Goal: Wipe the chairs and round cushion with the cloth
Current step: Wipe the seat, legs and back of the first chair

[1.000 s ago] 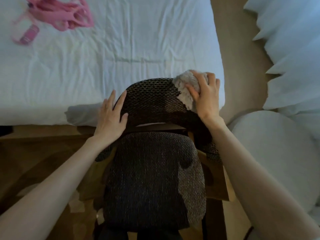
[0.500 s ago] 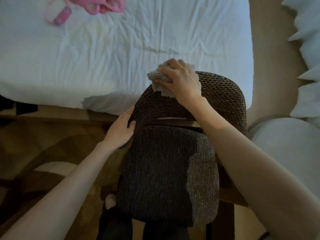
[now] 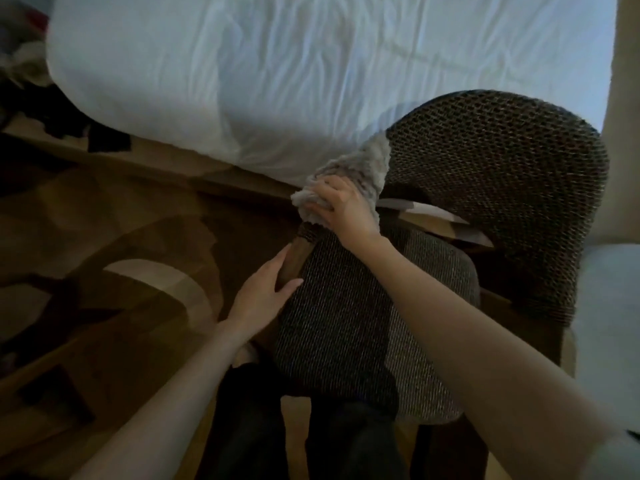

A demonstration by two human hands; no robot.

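A dark woven chair (image 3: 502,188) with a brown wooden frame stands in front of me, its textured seat (image 3: 346,323) below its curved backrest. My right hand (image 3: 343,206) grips a fluffy grey cloth (image 3: 360,168) and presses it on the left edge of the chair, where the backrest meets the armrest. My left hand (image 3: 263,296) rests with straight fingers on the left side of the seat and the wooden armrest post. No round cushion can be made out.
A bed with a white sheet (image 3: 311,64) lies just behind the chair. A brown patterned carpet (image 3: 104,254) covers the floor at left. Something pale and padded (image 3: 609,323) sits at the right edge. Dark clutter lies at the far left.
My right hand has carried the cloth from the top of the backrest down to its lower left edge. My left hand slid lower onto the seat's side. The view swung left.
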